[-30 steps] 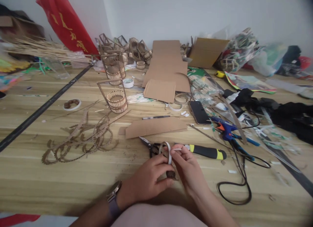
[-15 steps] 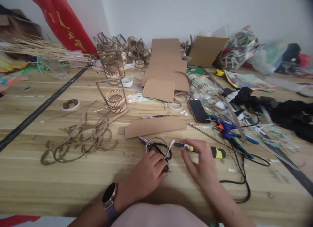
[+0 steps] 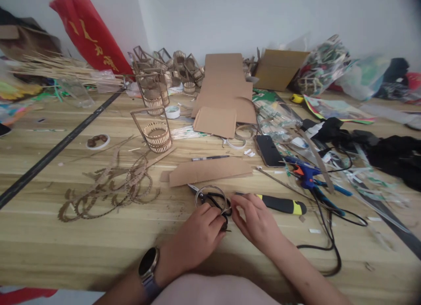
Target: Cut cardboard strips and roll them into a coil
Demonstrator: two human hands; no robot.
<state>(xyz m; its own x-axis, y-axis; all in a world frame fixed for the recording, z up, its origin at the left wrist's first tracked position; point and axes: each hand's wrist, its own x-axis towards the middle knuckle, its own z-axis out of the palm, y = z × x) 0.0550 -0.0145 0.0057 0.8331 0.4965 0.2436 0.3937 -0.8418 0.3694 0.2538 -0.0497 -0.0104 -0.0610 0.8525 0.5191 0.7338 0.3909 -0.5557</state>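
My left hand (image 3: 204, 226) is closed on a thin brown hoop (image 3: 210, 187), which stands up above the fingers. At the hoop's right side, my right hand (image 3: 253, 217) has its thumb and forefinger pinched together on a white strip, now mostly hidden by the fingertips. Black-handled scissors (image 3: 194, 189) lie on the table behind the hoop, partly covered by it and by my left hand. Beyond my right hand is a black and yellow tool handle (image 3: 279, 204). A folded cardboard piece (image 3: 210, 171) lies just past the scissors.
Notched brown strips (image 3: 108, 195) lie coiled on the left, near a small basket with a tall handle (image 3: 158, 136). On the right are a phone (image 3: 269, 150), a blue glue gun (image 3: 306, 173) and its looping black cable (image 3: 329, 239). Cardboard sheets (image 3: 223, 86) lean at the back.
My right hand has moved left to the hoop, and its fingers have closed on the white strip that stuck out there. My left hand keeps its hold on the hoop.
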